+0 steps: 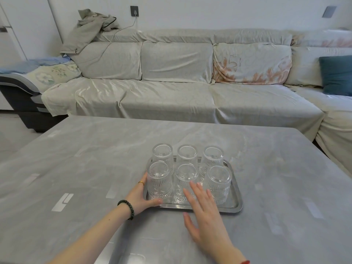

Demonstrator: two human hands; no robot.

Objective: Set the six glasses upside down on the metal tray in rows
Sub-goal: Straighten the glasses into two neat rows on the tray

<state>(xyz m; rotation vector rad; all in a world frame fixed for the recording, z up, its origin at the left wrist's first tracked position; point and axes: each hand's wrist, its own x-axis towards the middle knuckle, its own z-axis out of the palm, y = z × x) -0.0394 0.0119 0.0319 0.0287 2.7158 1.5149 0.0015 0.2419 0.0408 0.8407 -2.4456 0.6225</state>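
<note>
Head view: six ribbed glasses [187,172] were noted inverted in two rows on the metal tray [235,204] on the desk [285,178], left hand [142,195] cupping the near-left glass [159,181], right hand [206,216] spread, empty; judged fragile, slippery, best gripped around the sides.

I see a home living room. A long corner sofa [171,88] stands behind the table [276,187], and it is covered with pale grey throws. 1 back cushion has an orange flower cover [251,63]. A teal cushion [336,75] lies at the right end. A jacket [89,29] is thrown over the sofa's back, and a cable [122,29] runs up to a wall socket [134,11]. The low grey table has a marble pattern.
</note>
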